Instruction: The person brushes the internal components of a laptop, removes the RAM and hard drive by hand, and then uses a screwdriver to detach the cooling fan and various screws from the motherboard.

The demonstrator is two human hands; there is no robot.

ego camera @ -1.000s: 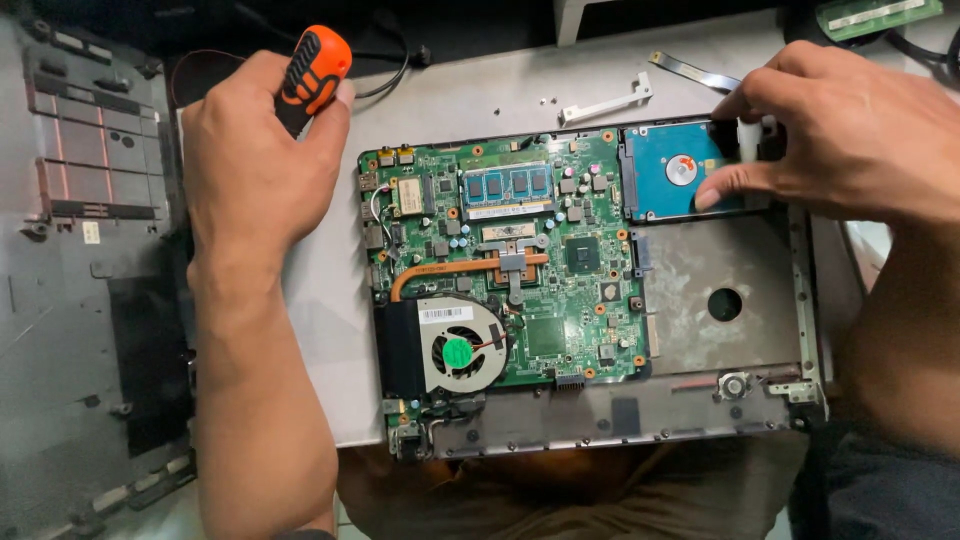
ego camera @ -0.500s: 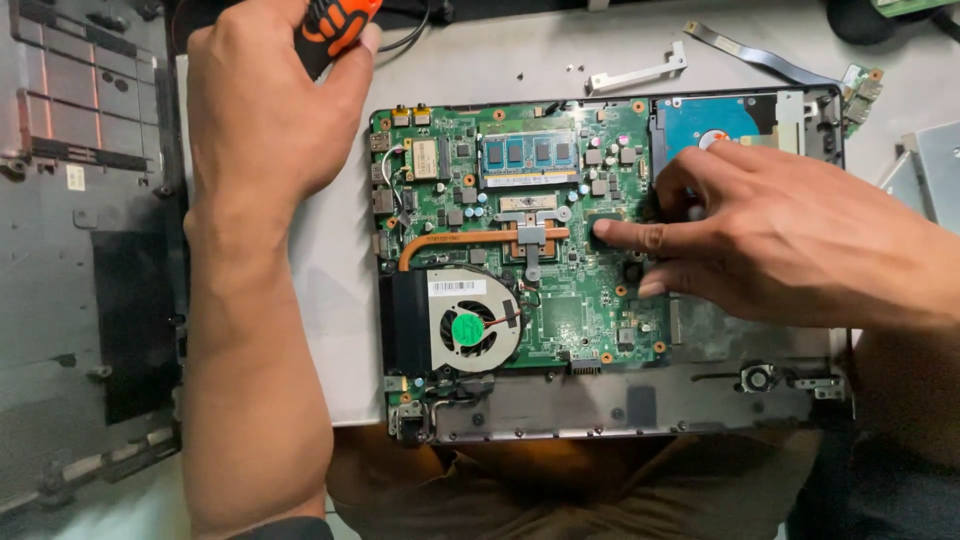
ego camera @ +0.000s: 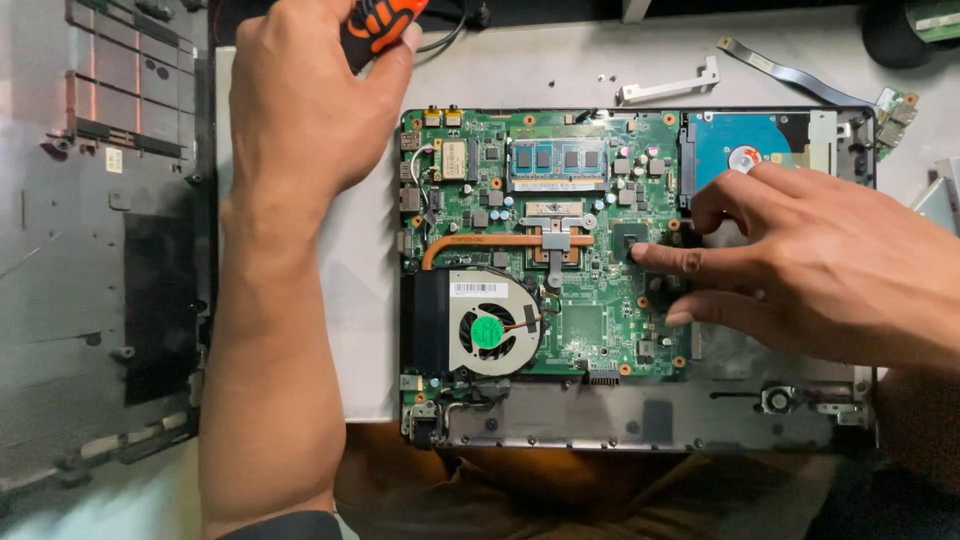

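Observation:
An opened laptop base lies in front of me with its green motherboard exposed. My left hand is closed around an orange and black screwdriver at the upper left, off the board. My right hand reaches in from the right, fingers spread, with the index fingertip touching the board near a dark chip. A cooling fan with a green hub sits at the board's lower left, a copper heat pipe above it. A blue hard drive fills the upper right bay.
The removed dark bottom cover lies to the left. A white metal bracket and a flat ribbon cable rest on the grey table behind the laptop. My lap is just below the laptop's front edge.
My right hand left the hard drive and moved left and down onto the motherboard's middle. My left hand with the screwdriver stayed at the upper left. The camera view shifted slightly.

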